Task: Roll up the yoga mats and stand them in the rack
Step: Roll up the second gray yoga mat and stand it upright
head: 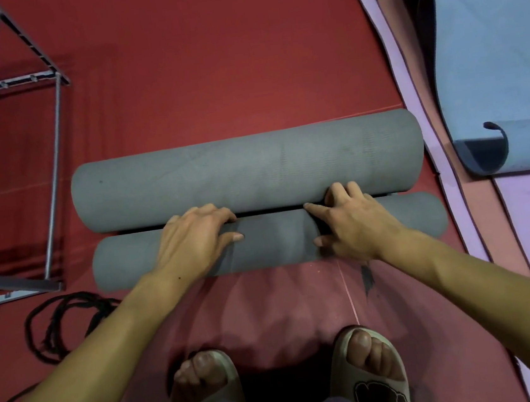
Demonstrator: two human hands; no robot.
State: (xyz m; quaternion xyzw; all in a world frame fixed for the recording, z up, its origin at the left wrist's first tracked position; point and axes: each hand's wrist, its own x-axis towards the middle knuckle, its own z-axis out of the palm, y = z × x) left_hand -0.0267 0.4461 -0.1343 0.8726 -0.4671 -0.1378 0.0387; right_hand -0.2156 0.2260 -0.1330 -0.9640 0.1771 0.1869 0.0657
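Head view: we're at the rolling step, so we should keep even pressure from both sides so the near grey roll (268, 240) stays square to the fat far roll (247, 173) it touches. Left hand (195, 238) and right hand (355, 223) curl over it, fingertips in the seam. Rack (29, 82) stands far left.

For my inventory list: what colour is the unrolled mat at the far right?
Light blue mat, seen in the head view.
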